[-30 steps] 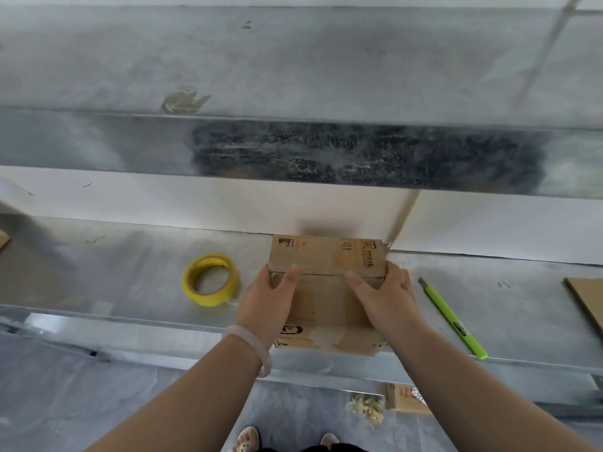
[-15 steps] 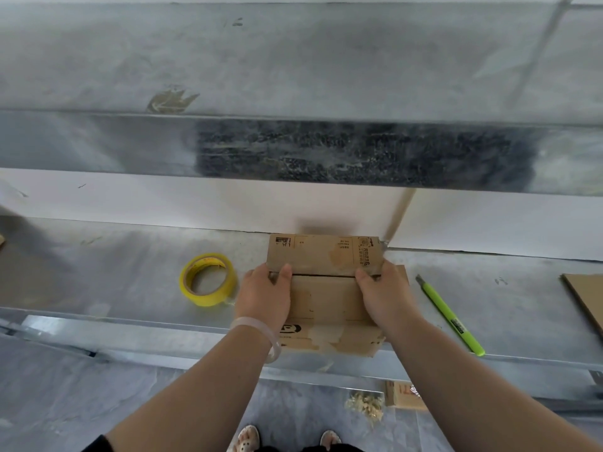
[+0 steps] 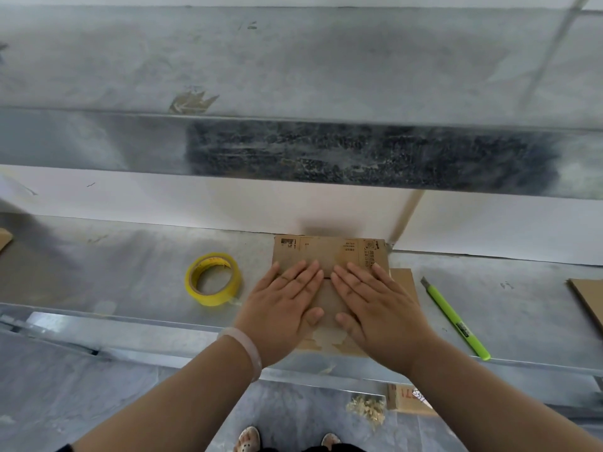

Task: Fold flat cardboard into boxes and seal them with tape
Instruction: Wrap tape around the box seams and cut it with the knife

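Note:
A small brown cardboard box (image 3: 329, 252) with printed marks lies on the grey metal shelf (image 3: 130, 275), its two top flaps folded shut and meeting at a seam. My left hand (image 3: 284, 305) lies flat, palm down, on the left part of the flaps. My right hand (image 3: 375, 301) lies flat beside it on the right part, fingertips reaching over the seam. The two hands nearly touch at the index fingers. A roll of yellow tape (image 3: 213, 278) lies flat to the left of the box.
A green utility knife (image 3: 455, 318) lies right of the box near the shelf's front edge. Flat cardboard (image 3: 587, 298) sits at the far right. A white back wall stands behind the box. Below the shelf, a small carton (image 3: 408, 398) and shavings lie on the floor.
Both hands have moved from gripping the box's sides at the flap seam to lying flat on top of the closed flaps. The far flap now lies level.

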`<state>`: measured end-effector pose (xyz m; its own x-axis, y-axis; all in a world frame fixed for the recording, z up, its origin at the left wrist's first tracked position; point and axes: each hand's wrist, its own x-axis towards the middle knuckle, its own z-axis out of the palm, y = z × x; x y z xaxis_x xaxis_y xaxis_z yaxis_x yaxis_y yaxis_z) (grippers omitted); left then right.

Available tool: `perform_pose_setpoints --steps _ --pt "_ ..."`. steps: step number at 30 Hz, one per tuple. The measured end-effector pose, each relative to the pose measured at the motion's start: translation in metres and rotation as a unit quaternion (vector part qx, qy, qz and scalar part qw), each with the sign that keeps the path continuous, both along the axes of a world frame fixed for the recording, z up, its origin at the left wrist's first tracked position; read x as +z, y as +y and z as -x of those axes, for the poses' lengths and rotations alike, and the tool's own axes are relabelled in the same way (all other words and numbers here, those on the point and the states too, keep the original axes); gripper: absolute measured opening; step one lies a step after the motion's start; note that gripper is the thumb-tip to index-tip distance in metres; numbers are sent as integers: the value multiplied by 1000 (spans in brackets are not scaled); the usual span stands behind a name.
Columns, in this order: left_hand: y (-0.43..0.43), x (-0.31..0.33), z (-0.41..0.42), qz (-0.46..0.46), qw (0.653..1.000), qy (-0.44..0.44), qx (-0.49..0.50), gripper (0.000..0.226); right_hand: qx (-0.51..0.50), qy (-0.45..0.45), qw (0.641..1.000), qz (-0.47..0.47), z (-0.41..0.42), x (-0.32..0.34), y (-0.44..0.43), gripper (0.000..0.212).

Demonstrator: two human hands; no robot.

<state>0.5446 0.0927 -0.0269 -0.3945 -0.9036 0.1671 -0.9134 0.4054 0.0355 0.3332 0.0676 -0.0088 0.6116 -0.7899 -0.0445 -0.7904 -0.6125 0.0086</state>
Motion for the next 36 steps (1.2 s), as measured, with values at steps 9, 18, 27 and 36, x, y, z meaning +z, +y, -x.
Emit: perform_pose_setpoints --steps 9,18,27,36 --pt "12 9 9 -62 989 34 129 71 -117 -42 991 -41 0 9 10 81" --pt "-29 33 22 -138 908 242 312 97 -341 -186 914 -121 -34 28 -20 101" --pt "-36 25 6 -191 877 327 297 96 -346 -232 890 -187 -20 24 -35 105" --pt "-30 15 -6 -209 797 487 291 68 -330 -340 828 -300 -5 24 -40 84"
